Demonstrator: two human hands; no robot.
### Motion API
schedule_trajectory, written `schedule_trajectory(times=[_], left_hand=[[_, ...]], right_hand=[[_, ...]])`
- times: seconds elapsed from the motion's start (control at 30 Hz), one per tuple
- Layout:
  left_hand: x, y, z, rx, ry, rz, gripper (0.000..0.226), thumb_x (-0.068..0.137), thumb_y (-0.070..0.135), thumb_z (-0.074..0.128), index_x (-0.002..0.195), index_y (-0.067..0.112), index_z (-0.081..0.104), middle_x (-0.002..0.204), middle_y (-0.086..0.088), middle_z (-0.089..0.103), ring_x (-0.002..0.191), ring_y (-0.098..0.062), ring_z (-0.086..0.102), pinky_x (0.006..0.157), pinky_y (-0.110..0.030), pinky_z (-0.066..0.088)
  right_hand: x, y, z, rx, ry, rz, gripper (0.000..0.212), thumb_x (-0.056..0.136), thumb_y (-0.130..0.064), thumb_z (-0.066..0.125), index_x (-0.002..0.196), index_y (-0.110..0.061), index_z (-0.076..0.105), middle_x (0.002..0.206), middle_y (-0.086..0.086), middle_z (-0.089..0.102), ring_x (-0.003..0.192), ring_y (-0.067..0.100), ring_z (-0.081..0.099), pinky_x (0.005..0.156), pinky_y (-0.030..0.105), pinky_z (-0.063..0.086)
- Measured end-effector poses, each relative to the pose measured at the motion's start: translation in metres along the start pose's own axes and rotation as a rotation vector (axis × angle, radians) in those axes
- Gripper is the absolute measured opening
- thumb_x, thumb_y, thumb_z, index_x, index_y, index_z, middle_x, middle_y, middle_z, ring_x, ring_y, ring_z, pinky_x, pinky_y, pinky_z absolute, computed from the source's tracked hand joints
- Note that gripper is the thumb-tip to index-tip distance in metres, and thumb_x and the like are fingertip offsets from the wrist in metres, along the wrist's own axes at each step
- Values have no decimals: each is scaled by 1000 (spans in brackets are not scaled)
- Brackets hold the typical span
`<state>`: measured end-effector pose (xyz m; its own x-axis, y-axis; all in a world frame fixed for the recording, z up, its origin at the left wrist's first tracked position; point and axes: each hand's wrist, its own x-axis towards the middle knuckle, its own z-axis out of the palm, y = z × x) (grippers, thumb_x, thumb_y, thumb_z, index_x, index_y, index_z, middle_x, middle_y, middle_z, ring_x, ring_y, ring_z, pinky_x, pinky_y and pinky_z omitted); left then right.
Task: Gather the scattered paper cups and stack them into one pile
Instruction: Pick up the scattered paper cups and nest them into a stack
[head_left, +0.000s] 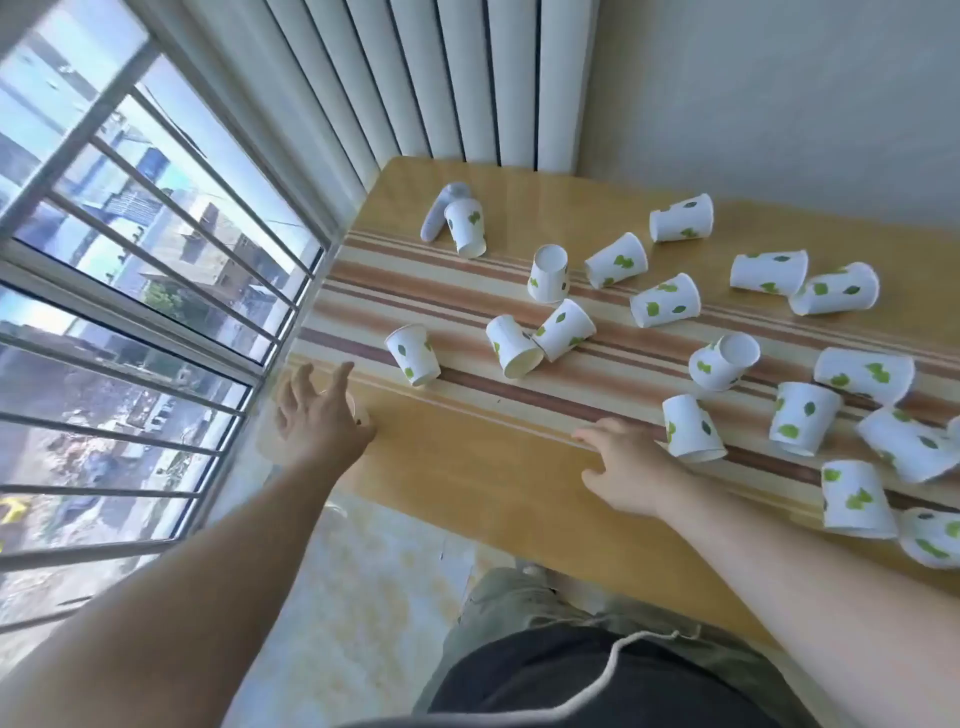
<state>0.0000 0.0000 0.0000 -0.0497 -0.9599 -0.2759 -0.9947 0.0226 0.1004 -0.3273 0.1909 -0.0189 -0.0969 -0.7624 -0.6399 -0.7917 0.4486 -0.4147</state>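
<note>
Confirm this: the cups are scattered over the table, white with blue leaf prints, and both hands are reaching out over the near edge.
Wrong on one point: the head view shows the cups printed with green leaves, not blue. They do lie scattered over the table, with the left hand and right hand reaching out.

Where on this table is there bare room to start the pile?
Bare wood lies along the table's near edge, between the left hand and right hand. The far corner by the radiator is also open. Cups crowd the striped middle and right side.

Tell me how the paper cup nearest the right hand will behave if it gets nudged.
The paper cup stands rim-down beside the right hand, so it probably slides or tips rather than rolls at first. It looks thin and light; a firm squeeze would likely dent it. Once tipped, its taper would likely roll it in a curve.
</note>
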Motion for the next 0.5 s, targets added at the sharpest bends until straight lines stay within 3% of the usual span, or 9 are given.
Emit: schedule_trajectory(times=[0.1,0.17,0.23,0.33,0.5], left_hand=[[16,-18,6,-24,-203,-111,101,84,40,82,166,42,23,175,-17,14,159,-42,23,126,-53,29],[20,-25,13,-98,-252,-120,99,84,29,84,165,40,28,162,-19,37,142,-43,48,112,-54,49],[15,-22,16,-98,-206,-74,87,88,33,81,161,40,36,145,-16,53,125,-39,60,97,-49,55],[-4,10,8,-90,-150,101,82,85,58,78,157,41,44,133,-8,55,116,-32,62,95,-42,51],[-40,104,17,-242,-213,514,82,82,44,84,155,23,53,146,-4,55,130,-28,58,106,-40,49]], right_hand=[[6,-2,1,4,-1,15,64,99,-33,61,161,-29,45,168,0,36,153,27,37,122,43,39],[6,0,2,-5,-20,29,63,100,-33,61,161,-29,45,167,0,37,152,28,37,123,43,38],[6,3,2,-9,-12,34,61,101,-32,60,160,-29,46,166,-1,38,152,27,37,122,42,37],[1,9,-2,10,20,49,57,101,-32,60,157,-30,49,164,-4,40,144,24,46,114,38,45],[-26,28,-13,89,113,55,48,103,-29,59,150,-30,55,157,-6,45,135,19,53,105,36,50]])
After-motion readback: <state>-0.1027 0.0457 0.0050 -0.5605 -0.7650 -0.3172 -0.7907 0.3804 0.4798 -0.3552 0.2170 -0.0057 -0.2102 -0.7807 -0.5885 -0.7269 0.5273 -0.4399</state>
